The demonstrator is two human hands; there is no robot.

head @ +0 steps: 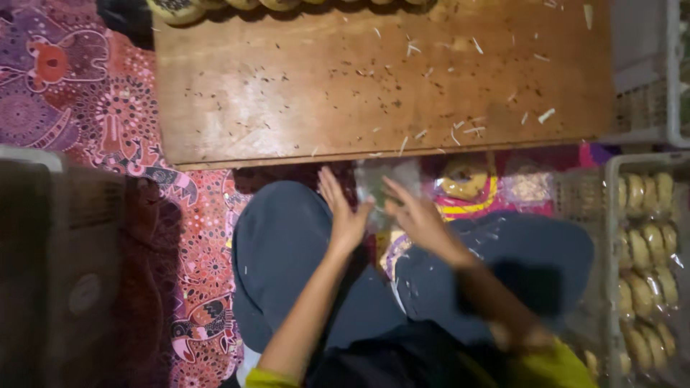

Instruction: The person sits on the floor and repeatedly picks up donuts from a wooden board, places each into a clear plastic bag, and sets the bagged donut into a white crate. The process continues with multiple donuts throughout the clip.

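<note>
I sit cross-legged in grey trousers behind a low wooden table [359,86]. My left hand [343,212] and my right hand [417,215] are raised together over my lap, fingers spread, on either side of a clear plastic bag [381,183]. The bag is blurred, so I cannot tell which hand grips it. Just right of my right hand lies a wrapped round bun [466,179] in clear plastic with a yellow and red print. More round buns [215,6] line the table's far edge.
A white plastic crate [611,237] at the right holds several wrapped buns [647,244]. A second crate [672,86] stands behind it. A dark bin [57,259] sits at the left. A patterned red and purple mat [93,108] covers the floor. Crumbs and shreds litter the table.
</note>
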